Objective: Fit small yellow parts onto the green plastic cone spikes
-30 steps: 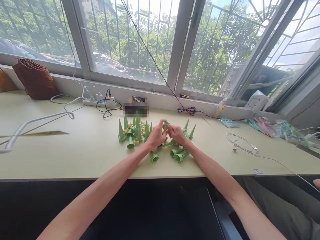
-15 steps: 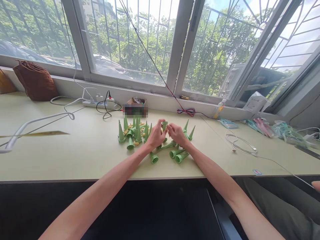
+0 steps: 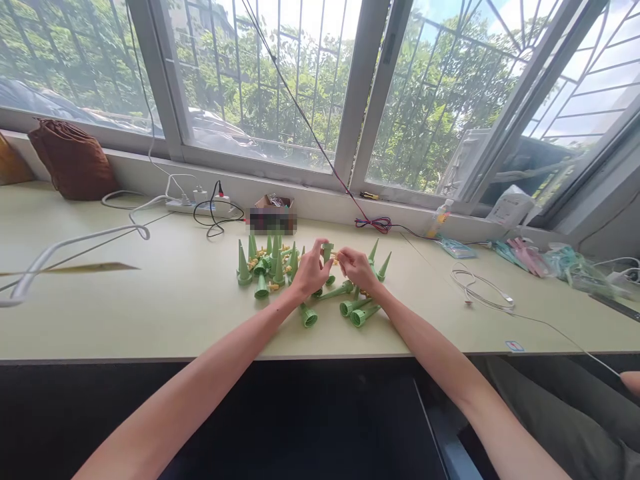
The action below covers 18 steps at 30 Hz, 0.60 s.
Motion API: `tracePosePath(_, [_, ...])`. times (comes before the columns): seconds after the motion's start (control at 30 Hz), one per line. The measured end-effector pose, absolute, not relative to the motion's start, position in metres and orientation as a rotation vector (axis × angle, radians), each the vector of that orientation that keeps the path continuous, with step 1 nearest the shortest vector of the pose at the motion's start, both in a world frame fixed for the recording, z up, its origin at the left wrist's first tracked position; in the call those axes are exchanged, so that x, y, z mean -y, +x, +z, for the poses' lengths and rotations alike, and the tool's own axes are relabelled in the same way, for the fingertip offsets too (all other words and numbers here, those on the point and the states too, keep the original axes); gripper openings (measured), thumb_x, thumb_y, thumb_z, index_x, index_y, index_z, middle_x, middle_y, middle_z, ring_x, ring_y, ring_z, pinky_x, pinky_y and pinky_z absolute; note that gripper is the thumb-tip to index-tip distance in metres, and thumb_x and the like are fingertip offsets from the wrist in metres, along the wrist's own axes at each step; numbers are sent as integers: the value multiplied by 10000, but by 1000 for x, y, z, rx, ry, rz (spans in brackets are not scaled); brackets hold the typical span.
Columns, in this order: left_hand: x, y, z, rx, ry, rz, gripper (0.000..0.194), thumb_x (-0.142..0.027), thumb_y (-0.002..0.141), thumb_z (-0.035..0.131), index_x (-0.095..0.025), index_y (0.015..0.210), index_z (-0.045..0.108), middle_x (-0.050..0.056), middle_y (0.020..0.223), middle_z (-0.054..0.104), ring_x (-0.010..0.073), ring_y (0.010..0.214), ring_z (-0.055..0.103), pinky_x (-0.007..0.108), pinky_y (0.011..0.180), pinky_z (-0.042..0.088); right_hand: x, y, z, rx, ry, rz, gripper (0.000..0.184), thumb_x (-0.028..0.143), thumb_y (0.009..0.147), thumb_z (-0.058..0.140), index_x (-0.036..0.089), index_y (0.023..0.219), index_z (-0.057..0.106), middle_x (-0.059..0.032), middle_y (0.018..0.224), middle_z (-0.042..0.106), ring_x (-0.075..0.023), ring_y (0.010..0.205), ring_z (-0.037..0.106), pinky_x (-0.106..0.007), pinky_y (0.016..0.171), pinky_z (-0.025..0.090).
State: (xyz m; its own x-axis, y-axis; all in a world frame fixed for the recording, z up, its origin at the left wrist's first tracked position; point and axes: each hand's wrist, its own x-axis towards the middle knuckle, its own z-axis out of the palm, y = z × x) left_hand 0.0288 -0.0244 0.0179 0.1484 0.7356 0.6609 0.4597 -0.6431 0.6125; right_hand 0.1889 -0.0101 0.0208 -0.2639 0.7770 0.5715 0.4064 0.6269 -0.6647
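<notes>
My left hand (image 3: 311,270) is closed around a green plastic spike (image 3: 327,251), its wide end up. Just right of it, my right hand (image 3: 355,265) pinches a small yellow fitting (image 3: 335,254) beside the spike; whether the two parts touch, I cannot tell. Left of my hands, several green cones (image 3: 243,267) stand upright among small yellow fittings (image 3: 273,287). Nearer the front edge lie loose spikes with open threaded ends, one (image 3: 309,316) below my left wrist and another (image 3: 358,317) below my right. Two upright cones (image 3: 384,267) show past my right hand.
At the back stand a small box (image 3: 274,212), a power strip (image 3: 210,205) and a brown bag (image 3: 74,160). A bottle (image 3: 440,217), plastic packets (image 3: 457,248) and a coiled white cable (image 3: 480,288) are on the right. Part of another person's hand (image 3: 631,382) shows at the right edge.
My right hand has drawn slightly right, away from the green spike, and a yellow fitting now shows at its fingertips. The left hand stays around the spike.
</notes>
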Motion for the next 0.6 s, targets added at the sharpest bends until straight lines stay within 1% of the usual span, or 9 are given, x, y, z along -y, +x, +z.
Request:
tracePosePath(0.13, [25,28,18,-1165,2169,1478,383,-179,824,570,-224,1174,422,5,858,605,39,409,448,192,488,378,7,189,19,1878,-976,481,370,463,922,396,210,653,422,42,509,402,-105,503,379,-233,512,328])
tracePosePath(0.23, [26,29,18,-1174,2182,1478,387,-179,819,577,-224,1172,425,6,864,612,41,416,452,200,516,397,4,189,16,1862,-984,477,397,471,933,373,216,629,365,37,520,401,-107,503,381,-236,503,322])
tracePosePath(0.3, [25,29,17,-1173,2197,1484,388,-177,819,578,-225,1174,426,4,856,611,42,418,450,204,528,404,3,188,15,1864,-985,470,411,472,945,352,218,622,355,31,525,406,-111,501,388,-241,502,326])
tracePosePath(0.47, [24,30,17,-1140,2206,1502,379,-161,824,563,-215,1172,422,1,820,588,50,430,459,199,514,397,4,186,15,1873,-1005,450,428,510,960,317,225,650,394,21,523,426,-126,486,403,-259,500,341])
tracePosePath(0.6, [23,31,18,-1108,2181,1515,371,-169,834,559,-213,1172,414,9,834,590,49,420,459,195,491,391,8,186,20,1882,-1009,414,433,527,967,306,219,715,477,-1,551,497,-135,507,450,-268,539,384])
